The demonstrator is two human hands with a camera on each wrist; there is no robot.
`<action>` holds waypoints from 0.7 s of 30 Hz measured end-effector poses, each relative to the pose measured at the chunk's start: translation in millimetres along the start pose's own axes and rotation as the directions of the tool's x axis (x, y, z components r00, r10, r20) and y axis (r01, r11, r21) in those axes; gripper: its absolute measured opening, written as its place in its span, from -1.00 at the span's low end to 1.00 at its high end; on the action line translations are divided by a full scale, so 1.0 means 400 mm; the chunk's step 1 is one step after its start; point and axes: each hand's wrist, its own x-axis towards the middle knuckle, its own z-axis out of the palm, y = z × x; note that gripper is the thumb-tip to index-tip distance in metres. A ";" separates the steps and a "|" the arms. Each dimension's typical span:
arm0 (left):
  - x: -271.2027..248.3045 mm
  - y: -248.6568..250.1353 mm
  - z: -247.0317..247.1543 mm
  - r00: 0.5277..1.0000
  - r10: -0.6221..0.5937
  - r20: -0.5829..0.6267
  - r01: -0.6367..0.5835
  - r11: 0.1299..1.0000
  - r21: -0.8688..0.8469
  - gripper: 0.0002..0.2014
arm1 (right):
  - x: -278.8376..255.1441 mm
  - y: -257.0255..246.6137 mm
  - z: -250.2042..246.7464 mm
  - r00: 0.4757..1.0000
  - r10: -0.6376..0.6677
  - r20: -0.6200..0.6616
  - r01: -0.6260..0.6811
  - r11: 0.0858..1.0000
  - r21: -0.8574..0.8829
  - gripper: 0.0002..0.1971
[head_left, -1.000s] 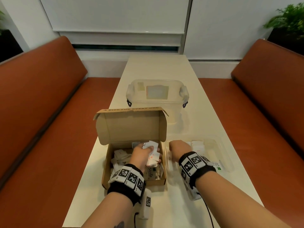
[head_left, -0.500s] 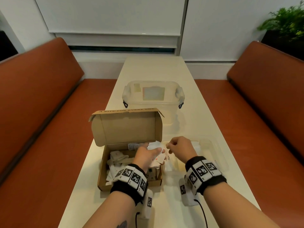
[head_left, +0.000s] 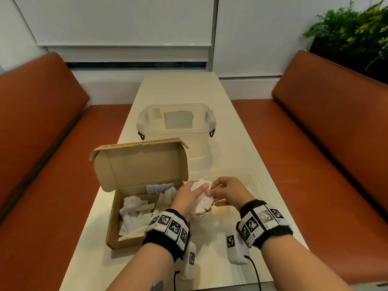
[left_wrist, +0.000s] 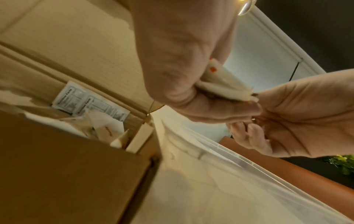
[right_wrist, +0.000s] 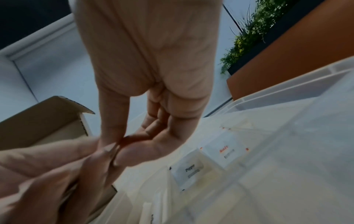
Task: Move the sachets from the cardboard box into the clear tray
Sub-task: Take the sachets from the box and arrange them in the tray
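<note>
The open cardboard box (head_left: 117,219) sits at the near left of the table, with several white sachets (head_left: 134,206) loose inside. My left hand (head_left: 201,190) hovers over the box's right wall and grips a bunch of white sachets (left_wrist: 220,84). My right hand (head_left: 210,193) meets it from the right, thumb and forefinger (right_wrist: 113,150) pinching the end of a sachet in that bunch. The clear tray (head_left: 254,181) lies just right of the box, below the right hand. A pepper sachet (right_wrist: 191,169) and a salt sachet (right_wrist: 226,151) lie flat in the tray (right_wrist: 287,94).
A clear lidded tub (head_left: 176,124) stands behind the box, whose lid flap (head_left: 140,164) stands upright. Orange benches (head_left: 327,143) flank the narrow table (head_left: 178,89). A potted plant (head_left: 352,32) is at the far right.
My right hand has come left from the tray to the bunch. My left hand has lifted the bunch from the box toward its right wall.
</note>
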 end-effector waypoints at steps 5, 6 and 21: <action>0.003 0.002 0.013 0.994 -0.041 0.106 0.050 0.995 -0.084 -0.78 | 0.004 0.003 -0.032 0.995 0.011 -0.103 -0.008 1.000 0.029 -0.86; 0.005 0.000 0.014 0.991 -0.049 0.125 0.061 0.994 -0.093 -0.79 | 0.006 0.004 -0.038 0.993 0.018 -0.118 -0.015 0.999 0.031 -0.86; 0.033 -0.019 0.024 0.999 -0.001 0.051 0.005 0.997 -0.080 -0.70 | 0.029 0.002 -0.070 0.982 -0.006 -0.191 0.015 0.999 0.045 -0.78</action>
